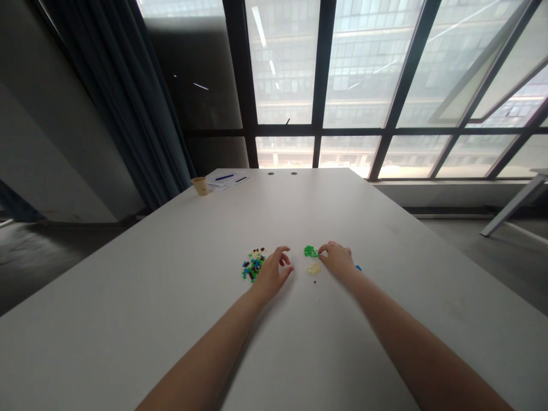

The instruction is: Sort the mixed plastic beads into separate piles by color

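A mixed pile of small green, blue, yellow and dark brown pieces [252,267] lies on the white table [205,274]. My left hand [273,269] is just right of that pile and covers its edge. Its thumb and fingers are curved and apart, with nothing visible between them. My right hand [337,257] reaches to the right edge of a small heap of green pieces [309,251], its fingertips pinched together. Whatever is in the pinch is too small to make out. Nearer to me lies a flat cluster of pale yellow pieces [314,268]. A blue piece [358,268] shows partly behind my right wrist.
One dark speck-sized piece [315,282] lies below the yellow cluster. At the far left of the table stand a tan paper cup [200,186] and papers [222,181] with a blue pen [224,177]. Two dark round discs [294,173] lie at the far edge, before the windows.
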`<state>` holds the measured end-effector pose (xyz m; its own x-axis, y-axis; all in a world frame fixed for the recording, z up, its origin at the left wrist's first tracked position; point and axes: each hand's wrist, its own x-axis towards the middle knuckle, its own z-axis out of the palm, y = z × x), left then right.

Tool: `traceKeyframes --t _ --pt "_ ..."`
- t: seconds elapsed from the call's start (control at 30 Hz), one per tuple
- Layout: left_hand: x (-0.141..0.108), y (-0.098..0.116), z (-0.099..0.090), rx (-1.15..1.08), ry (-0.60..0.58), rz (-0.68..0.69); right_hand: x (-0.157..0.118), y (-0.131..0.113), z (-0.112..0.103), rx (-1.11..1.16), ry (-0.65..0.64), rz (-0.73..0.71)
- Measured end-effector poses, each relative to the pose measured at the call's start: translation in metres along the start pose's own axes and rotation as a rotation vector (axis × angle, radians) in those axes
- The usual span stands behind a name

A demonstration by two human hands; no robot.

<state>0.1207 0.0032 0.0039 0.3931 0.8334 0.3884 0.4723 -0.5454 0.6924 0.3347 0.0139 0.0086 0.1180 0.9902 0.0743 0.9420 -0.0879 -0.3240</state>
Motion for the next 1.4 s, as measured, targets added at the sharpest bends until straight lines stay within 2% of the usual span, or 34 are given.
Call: traceKeyframes --t 0.17,0.33,0.4,0.5,0.6,0.73,0.9,1.1,1.23,1.3,1.4 --pt "0.007 -0.009 -0.010 0.034 0.097 -0.034 0.005 -0.002 0.001 0.048 0.029 0.010" --pt "0.017 -0.035 -0.043 0.072 0.428 -0.190 0.001 0.001 -0.003 0.131 0.181 -0.044" --pt "0.018 -0.049 -0.056 0.121 0.501 -0.261 -0.004 0.008 -0.005 0.187 0.241 -0.094" --pt "0.019 -0.068 -0.064 0.234 0.469 -0.328 -0.011 0.026 -0.008 0.280 0.360 -0.107" --pt "0.019 -0.080 -0.061 0.299 0.388 -0.383 -0.017 0.050 -0.010 0.325 0.449 0.001" --pt "0.018 -0.084 -0.055 0.407 0.235 -0.407 -0.020 0.073 -0.013 0.334 0.431 0.096" --pt "0.014 -0.078 -0.055 0.501 0.108 -0.367 -0.020 0.074 -0.015 0.340 0.422 0.087" --pt "0.013 -0.074 -0.054 0.598 0.118 -0.366 -0.021 0.068 -0.013 0.343 0.393 0.028" --pt "0.013 -0.075 -0.054 0.574 0.147 -0.361 -0.021 0.067 -0.013 0.340 0.396 0.023" --pt "0.014 -0.075 -0.054 0.482 0.197 -0.342 -0.021 0.066 -0.014 0.343 0.397 0.019" --pt "0.014 -0.071 -0.053 0.222 0.300 -0.309 -0.022 0.064 -0.016 0.345 0.395 0.008"
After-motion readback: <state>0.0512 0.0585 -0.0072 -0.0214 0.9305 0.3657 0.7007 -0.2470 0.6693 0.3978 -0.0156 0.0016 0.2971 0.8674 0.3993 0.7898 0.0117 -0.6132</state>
